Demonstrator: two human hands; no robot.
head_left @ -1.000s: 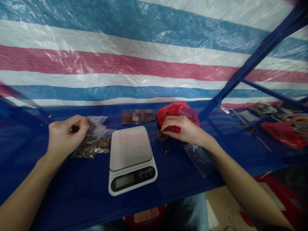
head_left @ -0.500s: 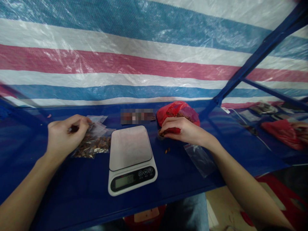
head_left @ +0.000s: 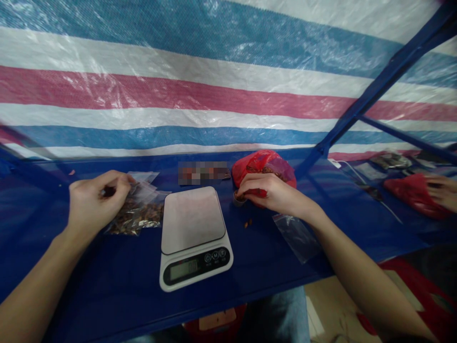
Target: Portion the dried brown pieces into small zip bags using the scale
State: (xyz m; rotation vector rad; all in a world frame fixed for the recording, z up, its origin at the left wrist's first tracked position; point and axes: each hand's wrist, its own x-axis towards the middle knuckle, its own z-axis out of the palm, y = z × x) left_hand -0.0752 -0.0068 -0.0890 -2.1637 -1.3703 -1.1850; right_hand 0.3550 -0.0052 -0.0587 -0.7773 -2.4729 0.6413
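My left hand (head_left: 94, 202) pinches a small dark piece (head_left: 107, 192) between its fingertips, just above several clear plastic bags (head_left: 135, 216) holding brown pieces. My right hand (head_left: 267, 190) rests by a small cup (head_left: 238, 200), mostly hidden, with brown bits at its fingertips. Behind that hand lies a red plastic bag (head_left: 264, 164) with brown pieces inside. A white digital kitchen scale (head_left: 193, 236) stands between my hands. Two brown pieces (head_left: 247, 222) lie loose below the cup. Nearby is a flat clear bag (head_left: 296, 238).
A pixelated, blurred object (head_left: 203, 173) lies behind the scale. The blue table (head_left: 107, 267) ends in a front edge above my knees. A striped tarp and blue metal frame bar (head_left: 378, 85) stand behind. At right, a co-worker's hand (head_left: 442, 193) rests on another red bag (head_left: 410, 197).
My right hand has shifted left and now covers most of the small cup. The co-worker's hand has moved slightly over the red bag. My left hand has barely moved.
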